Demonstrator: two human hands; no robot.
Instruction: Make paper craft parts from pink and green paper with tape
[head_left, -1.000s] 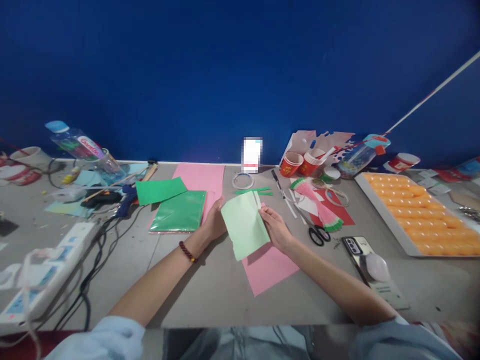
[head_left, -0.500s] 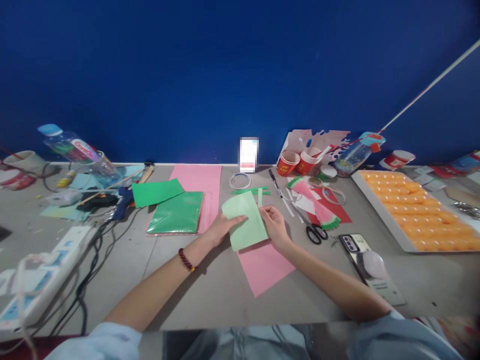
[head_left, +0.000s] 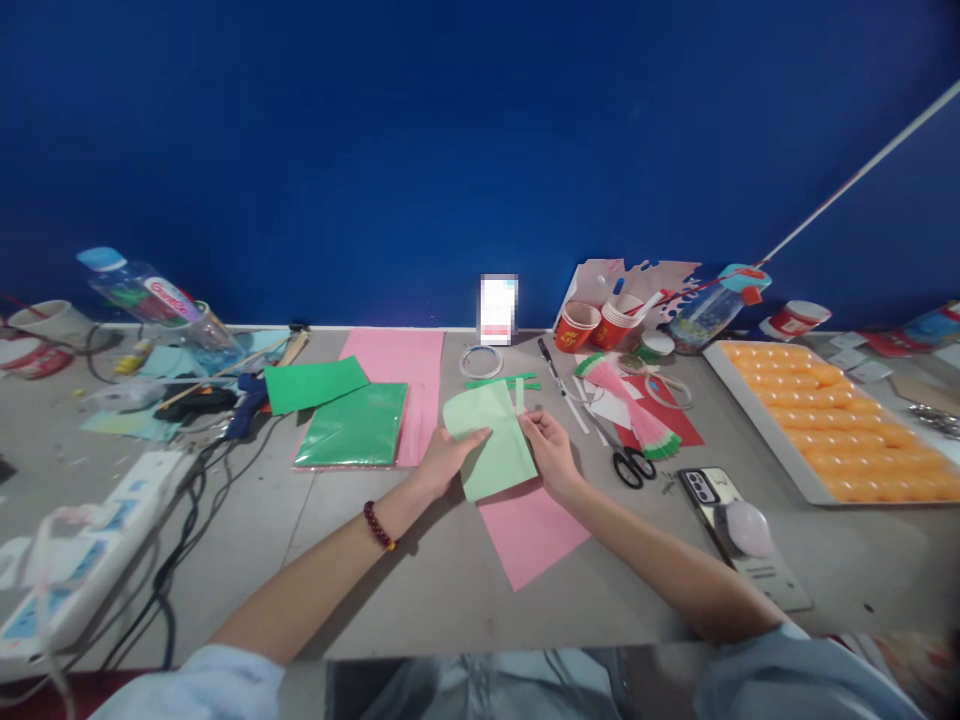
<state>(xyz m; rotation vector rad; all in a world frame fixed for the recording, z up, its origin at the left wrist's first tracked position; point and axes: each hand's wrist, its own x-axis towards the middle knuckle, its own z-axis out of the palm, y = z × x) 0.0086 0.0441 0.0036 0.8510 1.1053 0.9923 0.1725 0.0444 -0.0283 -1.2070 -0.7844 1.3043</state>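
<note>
My left hand point(head_left: 448, 462) grips a sheet of light green paper point(head_left: 495, 465), its thumb lying on top and the other fingers hidden underneath. At the paper's right edge, my right hand point(head_left: 553, 452) is closed in a pinch on a narrow light green paper strip point(head_left: 519, 393), whose upper end sticks up beyond the fingers. Whether the strip is joined to the sheet cannot be made out. Below both hands a pink paper sheet point(head_left: 531, 540) lies on the table, partly covered. Just beyond the sheet are dark green strips point(head_left: 529, 382) and a roll of tape point(head_left: 481, 362).
Black scissors point(head_left: 634, 467) and a phone point(head_left: 716, 500) lie to the right, near a tray of orange balls point(head_left: 832, 425). Red paper cups point(head_left: 577, 328) stand at the back. Leftward are a green paper pack point(head_left: 352, 428), a glue gun point(head_left: 246, 405) and a power strip point(head_left: 97, 550) with cables.
Almost nothing differs. My left hand and wrist have shifted very slightly to the right; both hands keep their hold on the light green paper and strip.
</note>
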